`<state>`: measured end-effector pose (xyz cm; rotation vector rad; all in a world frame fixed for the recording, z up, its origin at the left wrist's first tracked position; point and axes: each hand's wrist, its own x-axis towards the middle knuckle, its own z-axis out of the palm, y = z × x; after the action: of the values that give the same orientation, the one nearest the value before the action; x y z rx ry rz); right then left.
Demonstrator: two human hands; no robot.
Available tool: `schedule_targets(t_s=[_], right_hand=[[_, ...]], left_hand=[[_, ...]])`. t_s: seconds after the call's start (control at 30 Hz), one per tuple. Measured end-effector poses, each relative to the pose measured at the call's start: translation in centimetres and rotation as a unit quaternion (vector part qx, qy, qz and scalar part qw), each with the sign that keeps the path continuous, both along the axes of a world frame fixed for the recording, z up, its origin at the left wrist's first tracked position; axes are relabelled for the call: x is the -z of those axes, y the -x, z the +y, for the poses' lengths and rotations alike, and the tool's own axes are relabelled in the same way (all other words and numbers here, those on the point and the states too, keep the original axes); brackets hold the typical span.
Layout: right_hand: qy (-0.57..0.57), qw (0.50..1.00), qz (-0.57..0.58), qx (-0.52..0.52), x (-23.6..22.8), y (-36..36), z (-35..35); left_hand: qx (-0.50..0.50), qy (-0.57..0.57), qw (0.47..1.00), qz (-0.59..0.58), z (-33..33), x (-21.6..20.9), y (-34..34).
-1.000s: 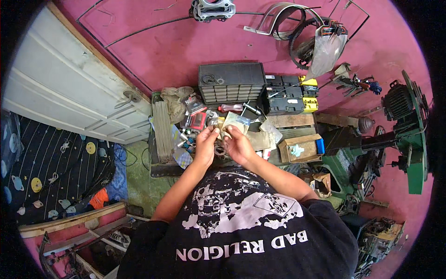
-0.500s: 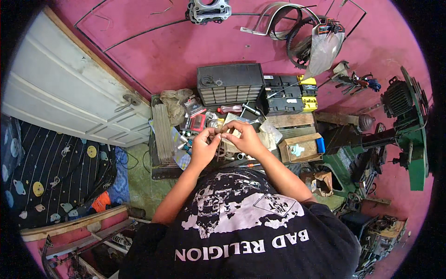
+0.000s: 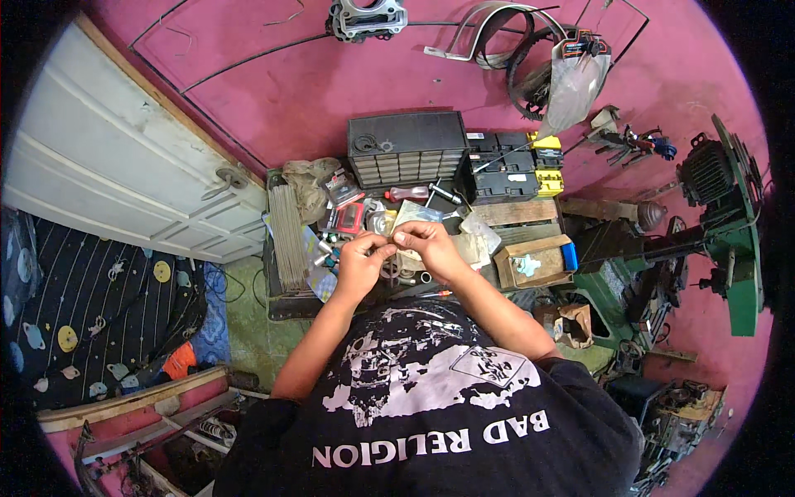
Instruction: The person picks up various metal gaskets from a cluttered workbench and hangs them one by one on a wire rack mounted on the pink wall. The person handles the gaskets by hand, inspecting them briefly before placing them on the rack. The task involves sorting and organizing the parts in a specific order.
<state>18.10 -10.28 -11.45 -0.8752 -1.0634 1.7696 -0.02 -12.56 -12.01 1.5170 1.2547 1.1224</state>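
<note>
Above the cluttered workbench, my left hand (image 3: 362,260) and my right hand (image 3: 431,248) meet fingertip to fingertip. Both are closed in a pinch; whatever sits between the fingers is too small and too hidden to name. Beneath and around them lie sockets and small metal parts (image 3: 426,277). Just beyond are a red-framed package (image 3: 351,218), a screwdriver with a pinkish-red handle (image 3: 407,193) and a T-shaped metal tool (image 3: 445,194). Clear plastic bags (image 3: 480,233) lie beside my right hand.
A black drawer cabinet (image 3: 406,137) and several batteries (image 3: 502,184) stand at the bench's back. Left is a stack of thin rods (image 3: 287,238); right, a wooden box (image 3: 532,267). A green drill press (image 3: 732,257) rises at far right, a white door (image 3: 124,157) at left.
My hands remain close together in front of me, with the fingers slightly shifted. The whole view has drifted a little, so the bench appears slightly further left and up.
</note>
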Motion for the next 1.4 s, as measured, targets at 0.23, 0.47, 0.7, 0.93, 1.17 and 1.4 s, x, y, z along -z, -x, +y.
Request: schedule_targets(t_s=[0.23, 0.47, 0.7, 0.93, 1.17, 1.4], right_hand=[[0.219, 0.967, 0.126, -0.046, 1.0, -0.4, -0.9], [-0.137, 0.956, -0.258, 0.031, 0.2, 0.3, -0.6], [0.168, 0.985, 0.032, -0.025, 2.5, 0.1, -0.8], [0.281, 0.948, 0.149, -0.012, 5.2, -0.3, -1.0], [-0.133, 0.956, -0.260, -0.030, 3.4, -1.5, -1.1], [-0.121, 0.926, -0.355, 0.041, 8.3, -2.1, -1.3]], left_hand=[[0.003, 0.072, 0.997, -0.010, -0.3, 0.9, 0.0], [0.004, -0.105, 0.981, 0.163, -0.8, -0.8, -0.3], [0.029, -0.163, 0.968, 0.190, -1.1, -0.4, 0.0], [0.041, -0.203, 0.950, 0.234, -1.3, 0.4, -1.4], [0.061, -0.128, 0.945, 0.294, -0.9, 1.4, 0.5], [0.103, 0.011, 0.952, 0.287, -1.9, 7.4, 2.6]])
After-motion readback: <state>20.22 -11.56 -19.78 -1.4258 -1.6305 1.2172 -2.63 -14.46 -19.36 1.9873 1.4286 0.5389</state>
